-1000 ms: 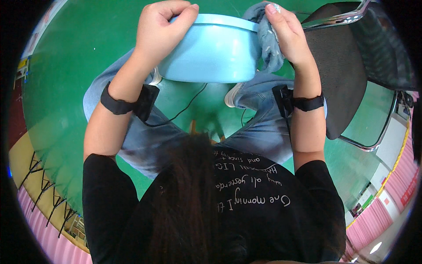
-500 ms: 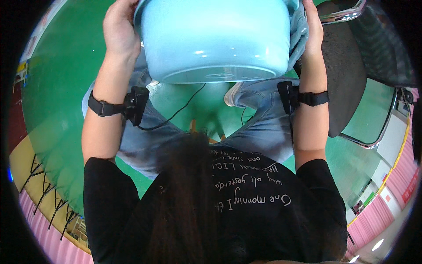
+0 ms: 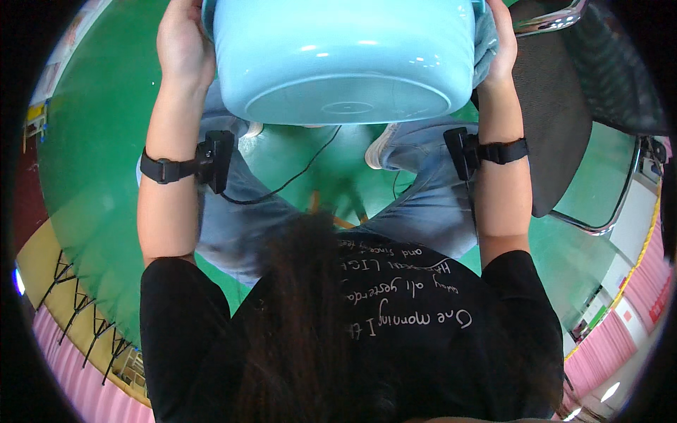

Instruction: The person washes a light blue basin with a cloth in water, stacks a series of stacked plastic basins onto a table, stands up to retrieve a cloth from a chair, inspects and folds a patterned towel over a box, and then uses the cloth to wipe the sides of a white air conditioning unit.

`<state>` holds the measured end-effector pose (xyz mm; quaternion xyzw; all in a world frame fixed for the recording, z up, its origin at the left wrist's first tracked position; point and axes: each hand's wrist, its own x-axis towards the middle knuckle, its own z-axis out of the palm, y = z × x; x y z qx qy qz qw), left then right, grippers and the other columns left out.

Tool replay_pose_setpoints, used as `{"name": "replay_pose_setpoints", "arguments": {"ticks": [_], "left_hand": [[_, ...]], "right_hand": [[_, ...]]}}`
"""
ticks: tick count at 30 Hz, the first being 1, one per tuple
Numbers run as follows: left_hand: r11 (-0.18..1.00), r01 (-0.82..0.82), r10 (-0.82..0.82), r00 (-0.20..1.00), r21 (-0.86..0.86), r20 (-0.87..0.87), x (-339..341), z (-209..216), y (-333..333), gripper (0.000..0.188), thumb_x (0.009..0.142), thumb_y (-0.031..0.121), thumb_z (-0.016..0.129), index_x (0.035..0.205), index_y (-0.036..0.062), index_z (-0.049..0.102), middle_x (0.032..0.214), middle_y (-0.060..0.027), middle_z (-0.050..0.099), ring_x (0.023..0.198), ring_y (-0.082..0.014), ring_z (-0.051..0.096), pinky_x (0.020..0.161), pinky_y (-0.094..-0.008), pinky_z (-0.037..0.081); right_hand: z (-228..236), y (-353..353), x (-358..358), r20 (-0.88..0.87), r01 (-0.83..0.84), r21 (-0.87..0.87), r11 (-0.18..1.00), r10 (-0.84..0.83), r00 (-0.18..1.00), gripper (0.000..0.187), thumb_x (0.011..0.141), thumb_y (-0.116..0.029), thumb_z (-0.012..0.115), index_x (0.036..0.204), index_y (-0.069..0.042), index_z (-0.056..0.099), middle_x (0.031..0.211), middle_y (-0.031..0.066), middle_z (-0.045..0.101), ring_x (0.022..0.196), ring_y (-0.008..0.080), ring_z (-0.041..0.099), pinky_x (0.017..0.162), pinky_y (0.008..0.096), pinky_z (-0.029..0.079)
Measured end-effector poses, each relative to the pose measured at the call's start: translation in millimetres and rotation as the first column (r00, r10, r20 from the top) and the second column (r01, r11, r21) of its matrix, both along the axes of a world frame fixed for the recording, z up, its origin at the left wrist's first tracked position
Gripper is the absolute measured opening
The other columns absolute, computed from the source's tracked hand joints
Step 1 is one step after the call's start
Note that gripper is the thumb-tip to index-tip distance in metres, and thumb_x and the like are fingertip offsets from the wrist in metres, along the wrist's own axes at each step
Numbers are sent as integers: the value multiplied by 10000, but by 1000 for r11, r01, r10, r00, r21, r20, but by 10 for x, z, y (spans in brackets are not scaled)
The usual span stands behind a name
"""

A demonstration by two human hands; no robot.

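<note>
A light blue plastic basin (image 3: 345, 53) is held up in front of me, tilted so that its outer wall and round base face me. My left hand (image 3: 185, 49) grips its left side near the rim, the fingertips passing out of sight at the top edge. On the opposite side my right hand (image 3: 501, 46) is closed on the basin, with a grey-blue cloth (image 3: 485, 46) between the palm and the wall. What the basin contains is hidden.
Beside my right arm stands a chair with a black seat (image 3: 546, 120) and a metal frame (image 3: 599, 229). A black cable (image 3: 303, 166) runs from the device (image 3: 217, 162) strapped to my left wrist. Below are my jeans-clad legs (image 3: 423, 169) and a green floor (image 3: 92, 155).
The basin has tipped a little, showing more of its base, and looks slightly larger. Both hands keep their hold, and the left one has shifted slightly outward.
</note>
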<state>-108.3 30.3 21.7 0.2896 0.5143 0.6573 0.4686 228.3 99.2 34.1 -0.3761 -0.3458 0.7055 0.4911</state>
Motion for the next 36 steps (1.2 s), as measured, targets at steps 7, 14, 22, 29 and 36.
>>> {"name": "replay_pose_setpoints", "arguments": {"ticks": [7,14,22,29,36], "left_hand": [[977,208,-214,920,-54,-329,379,82,66,397,987,340,380,1005,42,642,929,-47,655,902,-151,593,805,-274,430],[836,545,-252,280,-63,-926,825,-149,-126,266,971,190,463,1075,-4,612,1123,-146,614,1048,-294,581,930,-359,432],[833,516,-407,323,-202,-854,1083,-137,-278,397,932,357,497,774,28,654,670,-186,610,637,-360,602,598,-445,466],[896,415,-328,385,-155,-862,846,-21,-173,401,877,426,568,823,58,718,728,-140,666,692,-325,649,647,-361,509],[930,364,-267,753,43,-602,156,-132,-74,332,936,310,590,1004,11,715,823,30,629,798,-65,531,748,-216,406]], "right_hand": [[-191,-9,-36,612,-267,382,885,-27,790,385,984,-330,514,693,-78,515,631,-56,461,603,72,429,564,252,372],[-347,-274,-318,887,-637,452,624,-237,396,483,884,-510,564,818,-49,689,680,172,643,650,362,634,590,406,501],[-291,-333,-374,843,-601,413,685,-36,537,486,885,-499,579,806,-28,669,633,167,610,569,325,603,547,392,474],[-136,-266,-267,730,-505,422,753,48,681,362,979,-316,526,753,-34,541,623,-16,487,604,70,449,550,272,394],[-78,-36,10,515,-310,443,841,44,856,360,1015,-315,442,757,-85,545,661,-74,463,618,40,413,564,227,327]]}}
